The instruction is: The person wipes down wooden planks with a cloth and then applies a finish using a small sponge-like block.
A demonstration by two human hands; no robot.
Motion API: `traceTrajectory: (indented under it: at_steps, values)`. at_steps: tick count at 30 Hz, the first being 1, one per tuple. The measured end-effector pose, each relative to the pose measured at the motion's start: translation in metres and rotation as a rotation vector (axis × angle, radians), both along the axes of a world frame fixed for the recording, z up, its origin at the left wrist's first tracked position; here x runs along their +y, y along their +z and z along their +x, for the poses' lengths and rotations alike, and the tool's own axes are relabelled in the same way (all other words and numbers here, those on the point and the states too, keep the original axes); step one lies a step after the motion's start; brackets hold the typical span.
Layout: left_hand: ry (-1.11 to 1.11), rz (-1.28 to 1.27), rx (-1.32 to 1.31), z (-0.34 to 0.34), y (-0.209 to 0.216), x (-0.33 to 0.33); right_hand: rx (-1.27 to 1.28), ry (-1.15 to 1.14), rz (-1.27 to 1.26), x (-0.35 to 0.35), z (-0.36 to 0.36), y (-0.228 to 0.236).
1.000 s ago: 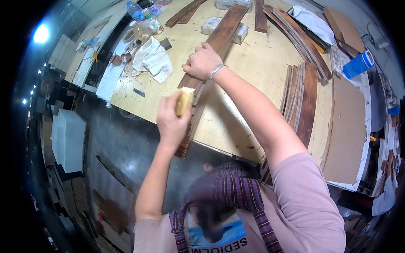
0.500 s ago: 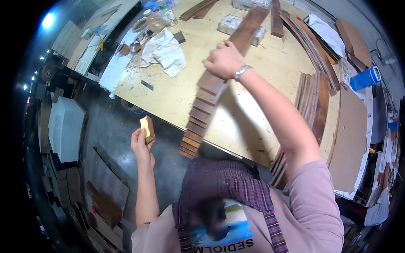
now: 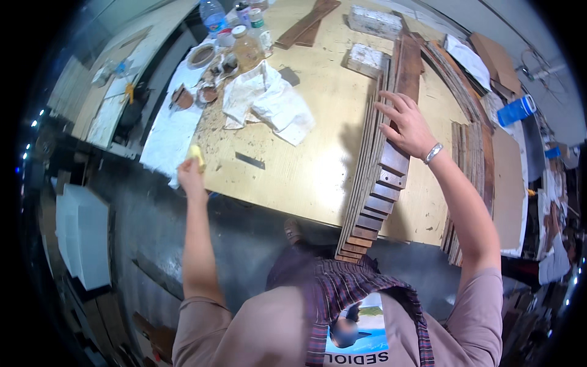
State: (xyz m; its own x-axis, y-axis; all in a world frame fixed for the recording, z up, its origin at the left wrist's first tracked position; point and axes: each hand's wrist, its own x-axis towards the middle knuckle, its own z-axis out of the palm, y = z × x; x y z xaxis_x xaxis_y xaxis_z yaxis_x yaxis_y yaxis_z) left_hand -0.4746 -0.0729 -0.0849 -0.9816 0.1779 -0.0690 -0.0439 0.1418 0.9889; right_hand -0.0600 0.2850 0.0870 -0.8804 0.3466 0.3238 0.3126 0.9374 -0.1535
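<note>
At the left edge of the table [image 3: 293, 183], my left hand [image 3: 191, 177] is closed around a small yellow sponge [image 3: 196, 156]. The sponge is partly hidden by my fingers and somewhat blurred. My right hand [image 3: 408, 126] has its fingers spread over the stack of brown wooden boards [image 3: 376, 199]; I cannot tell whether the fingertips touch it. The boards lie lengthwise away from me, their near ends stepped and sticking out past the table's front edge. Their thin edges show along the left side of the stack.
White foam-like blocks [image 3: 367, 60] stand near the stack's far end. A crumpled white cloth [image 3: 266, 101], a jar of brownish liquid [image 3: 247, 49] and a dark flat strip [image 3: 250, 160] lie to the left. More boards [image 3: 471, 159] and a blue cup [image 3: 515, 111] are at the right.
The board stack has come round so its left edges show. My right hand has loosened from its grip and spread its fingers. My left hand has carried the sponge forward to the table edge.
</note>
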Motion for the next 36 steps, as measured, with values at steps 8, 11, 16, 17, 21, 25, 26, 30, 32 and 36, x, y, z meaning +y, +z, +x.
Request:
traceTrajectory:
  at_steps: [8,11,16,17,21,25,26,30,32,36]
  values:
    - [-0.612,-0.525,0.705,0.017,0.047,0.117,0.541,-0.600,-0.494,-0.090,0.040,-0.033]
    - [-0.704,-0.562,0.895,0.038,0.036,0.173,0.726,-0.726,-0.987,-0.139,0.057,-0.055]
    - [-0.903,-0.813,0.971,0.053,0.033,0.232,0.676,-0.830,-1.150,-0.193,0.063,-0.078]
    - [-0.903,-0.777,0.953,0.050,0.026,0.234,0.717,-0.788,-1.125,-0.201,0.057,-0.077]
    - [-0.825,-0.546,0.823,0.023,-0.002,0.238,0.609,-0.859,-1.004,-0.238,0.060,-0.087]
    - [-0.817,-0.186,0.729,0.078,0.055,0.218,0.330,-1.017,-0.857,-0.290,0.076,-0.097]
    - [-0.822,-0.057,0.709,0.096,0.067,0.211,0.298,-1.050,-0.859,-0.300,0.076,-0.102]
    - [-1.149,0.047,0.253,0.143,0.065,0.194,0.451,-1.014,-1.184,-0.306,0.067,-0.111]
    - [-1.281,0.007,0.105,0.170,0.069,0.199,0.490,-1.018,-1.150,-0.305,0.065,-0.122]
    - [-1.342,0.094,0.009,0.233,0.110,0.223,0.620,-0.982,-1.324,-0.302,0.063,-0.139]
